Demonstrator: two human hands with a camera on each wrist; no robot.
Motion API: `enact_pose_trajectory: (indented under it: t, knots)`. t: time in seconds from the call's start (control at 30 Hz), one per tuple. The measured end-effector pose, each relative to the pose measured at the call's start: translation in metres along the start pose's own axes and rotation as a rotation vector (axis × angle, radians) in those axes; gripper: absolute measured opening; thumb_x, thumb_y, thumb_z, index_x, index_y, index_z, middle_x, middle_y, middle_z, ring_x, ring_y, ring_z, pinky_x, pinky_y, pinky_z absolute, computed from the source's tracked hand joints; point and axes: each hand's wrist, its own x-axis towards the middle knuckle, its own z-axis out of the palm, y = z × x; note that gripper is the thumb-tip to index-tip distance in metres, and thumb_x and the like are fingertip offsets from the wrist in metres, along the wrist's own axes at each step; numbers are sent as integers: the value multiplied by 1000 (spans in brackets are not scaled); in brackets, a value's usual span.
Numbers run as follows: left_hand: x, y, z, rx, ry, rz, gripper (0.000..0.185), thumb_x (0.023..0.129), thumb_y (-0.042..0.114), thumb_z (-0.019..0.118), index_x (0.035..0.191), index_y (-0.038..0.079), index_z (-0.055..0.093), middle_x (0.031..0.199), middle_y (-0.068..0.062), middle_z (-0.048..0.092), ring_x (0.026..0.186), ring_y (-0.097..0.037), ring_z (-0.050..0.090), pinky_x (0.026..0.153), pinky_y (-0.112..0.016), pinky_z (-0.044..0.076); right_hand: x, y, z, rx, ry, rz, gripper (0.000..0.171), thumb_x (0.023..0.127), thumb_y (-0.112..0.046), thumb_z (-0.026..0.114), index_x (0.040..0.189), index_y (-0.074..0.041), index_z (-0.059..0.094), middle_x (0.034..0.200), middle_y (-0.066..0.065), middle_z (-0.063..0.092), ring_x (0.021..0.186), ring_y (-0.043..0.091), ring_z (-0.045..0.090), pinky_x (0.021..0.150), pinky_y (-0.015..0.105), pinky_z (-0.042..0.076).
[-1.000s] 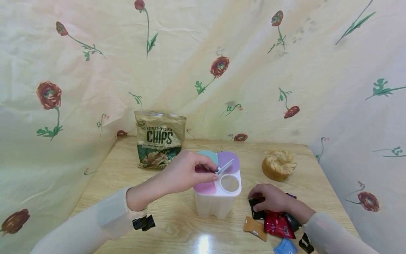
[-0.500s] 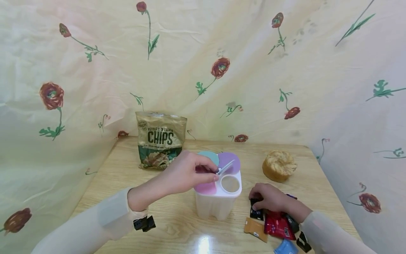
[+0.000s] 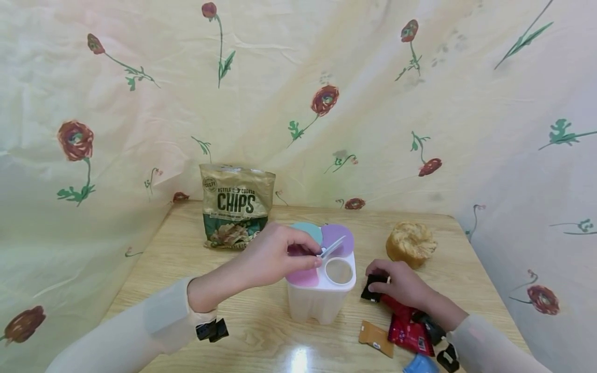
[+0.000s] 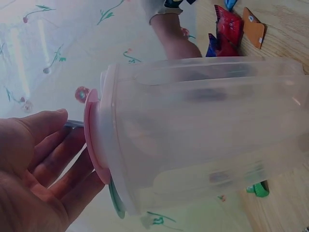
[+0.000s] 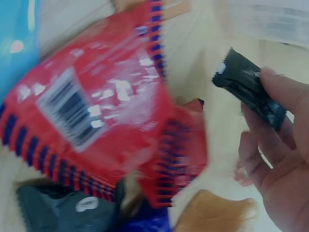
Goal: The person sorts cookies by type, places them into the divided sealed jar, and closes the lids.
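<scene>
My left hand point(image 3: 275, 254) pinches a raised, pale flip lid point(image 3: 335, 245) on a translucent container point(image 3: 317, 306). The lid stands on edge beside an uncovered round opening point(image 3: 339, 271). Teal point(image 3: 305, 230), purple point(image 3: 338, 235) and pink point(image 3: 303, 277) lids lie flat on the other compartments. In the left wrist view, the container's clear wall point(image 4: 203, 130) fills the middle. To the right of the container, my right hand point(image 3: 404, 285) holds a small black wrapped packet point(image 5: 246, 82) between thumb and fingers, close to several other packets.
Red packets point(image 3: 410, 334), an orange packet point(image 3: 375, 338), a blue packet point(image 3: 421, 364) and a dark packet point(image 3: 431, 327) lie by the right wrist. A round bun point(image 3: 410, 243) sits behind the right hand. A chips bag point(image 3: 237, 207) stands at back left.
My right hand has picked the black packet out of the pile and shifted slightly away from me with it, showing more of the red packets. The left hand keeps its place at the lid.
</scene>
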Motion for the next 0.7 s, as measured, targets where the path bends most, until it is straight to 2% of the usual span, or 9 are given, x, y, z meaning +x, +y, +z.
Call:
enact_pose_trajectory:
  t: [0.2, 0.33, 0.47, 0.7]
  knots:
    - [1, 1, 1, 3, -9, -11, 9, 90, 20, 80, 98, 16, 80, 86, 13, 74, 78, -1, 66, 73, -24, 57, -2, -25, -18, 54, 176, -24, 24, 90, -14, 80, 112, -22, 73, 107, -3, 75, 92, 5, 68, 72, 26, 59]
    - [2, 2, 1, 6, -11, -8, 9, 90, 19, 81, 98, 16, 80, 86, 13, 74, 77, -2, 66, 72, -24, 57, -6, -48, -39, 97, 214, -75, 31, 92, -5, 76, 118, -20, 73, 111, -1, 74, 95, 11, 70, 76, 28, 61]
    - [3, 3, 1, 0, -17, -7, 9, 90, 19, 80, 98, 15, 80, 86, 12, 74, 78, -2, 66, 72, -24, 58, -10, -69, -64, 73, 249, -127, 37, 90, -2, 76, 123, -19, 73, 113, -3, 74, 95, 10, 70, 78, 23, 60]
    - [3, 3, 0, -1, -12, -30, 9, 90, 20, 81, 98, 16, 80, 86, 13, 74, 79, -2, 67, 74, -24, 58, -10, -102, -94, 34, 317, -240, 42, 82, 3, 82, 113, -25, 75, 104, -13, 75, 87, 3, 68, 73, 18, 55]
